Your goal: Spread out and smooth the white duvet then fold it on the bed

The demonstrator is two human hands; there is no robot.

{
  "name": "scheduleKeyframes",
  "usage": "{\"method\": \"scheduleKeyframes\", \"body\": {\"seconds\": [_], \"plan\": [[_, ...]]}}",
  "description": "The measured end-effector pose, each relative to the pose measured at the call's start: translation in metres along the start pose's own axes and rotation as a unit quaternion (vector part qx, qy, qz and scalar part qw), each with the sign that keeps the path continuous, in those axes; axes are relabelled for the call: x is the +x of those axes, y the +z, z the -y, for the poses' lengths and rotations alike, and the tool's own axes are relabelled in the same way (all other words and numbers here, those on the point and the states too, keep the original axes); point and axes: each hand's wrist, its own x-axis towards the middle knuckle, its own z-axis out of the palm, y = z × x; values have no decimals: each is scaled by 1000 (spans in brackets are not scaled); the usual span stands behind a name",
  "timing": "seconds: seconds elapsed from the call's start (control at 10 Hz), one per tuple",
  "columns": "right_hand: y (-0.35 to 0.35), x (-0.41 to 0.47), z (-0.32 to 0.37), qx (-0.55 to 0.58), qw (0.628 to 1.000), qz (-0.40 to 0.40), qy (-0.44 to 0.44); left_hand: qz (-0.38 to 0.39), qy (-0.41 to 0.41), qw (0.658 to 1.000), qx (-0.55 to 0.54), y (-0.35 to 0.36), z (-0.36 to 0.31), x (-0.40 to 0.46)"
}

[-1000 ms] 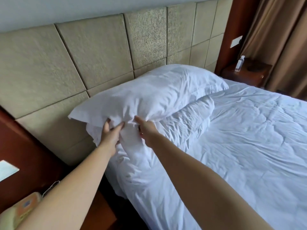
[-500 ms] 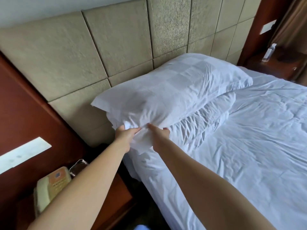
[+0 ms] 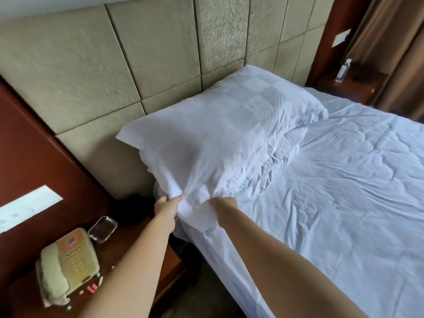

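White pillow point(image 3: 220, 125) lies lower than before, on the folded white duvet point(image 3: 282, 161) at the bed's point(image 3: 344, 203) head; left hand point(image 3: 166, 208) and right hand point(image 3: 224, 204) still pinch its near edge, now drawn closer

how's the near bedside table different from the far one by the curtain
The near bedside table carries a beige telephone and a clear glass dish; the far bedside table carries a clear bottle. The near one sits beside the pillow that both hands grip; the far one stands against the brown curtain. Both are dark reddish wood.
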Motion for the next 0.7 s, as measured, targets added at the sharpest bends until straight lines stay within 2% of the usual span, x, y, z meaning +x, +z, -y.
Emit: {"method": "scheduleKeyframes", "body": {"seconds": [0.1, 0.2, 0.3, 0.4, 0.5, 0.6, 0.7], "plan": [[1, -28, -8, -2, 998, -4, 69, -13, -5, 1000, 3, -1, 16, -8], [-5, -51, -25, -65, 992, 65, 83, -29, 14, 999, 12, -3, 28, -22], [-23, -66, -33, -155, 980, 93, 81, -41, 41, 996, 72, 0, 34, -49], [-56, -75, -32, -207, 969, 123, 52, -31, 74, 981, 179, 6, 36, -79], [-101, -77, -20, -258, 956, 131, -43, -13, 118, 947, 300, 13, 26, -117], [-150, -87, -3, -349, 913, 108, -180, -33, 165, 900, 402, 23, 26, -159], [-202, -99, 9, -404, 876, 110, -239, -57, 183, 875, 444, 44, 30, -198]]}}
